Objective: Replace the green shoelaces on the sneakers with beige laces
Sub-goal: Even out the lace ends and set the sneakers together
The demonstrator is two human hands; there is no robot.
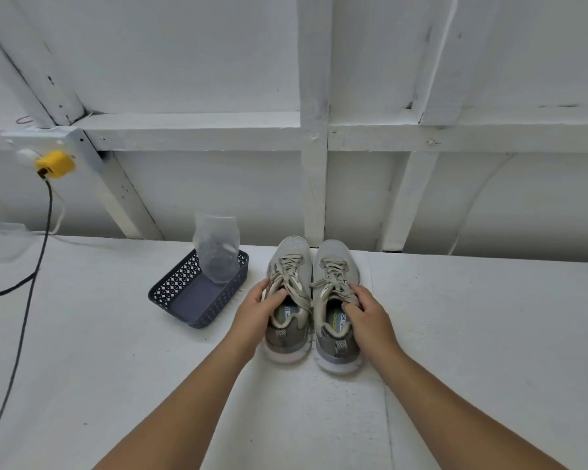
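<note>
Two grey sneakers stand side by side on the white table, toes pointing away from me. The left sneaker (291,259) and the right sneaker (336,259) both carry pale beige-looking laces tied over their tongues. My left hand (257,312) grips the left sneaker's collar, thumb inside the opening and fingers along its outer side. My right hand (367,313) grips the right sneaker's collar the same way, thumb hooked in the opening. No green lace shows anywhere.
A dark perforated plastic basket (170,286) sits just left of the shoes, with a clear plastic bag (218,249) standing in it. A black cable (31,276) runs down from a yellow plug (55,164) at far left. The white wall rises right behind the shoes.
</note>
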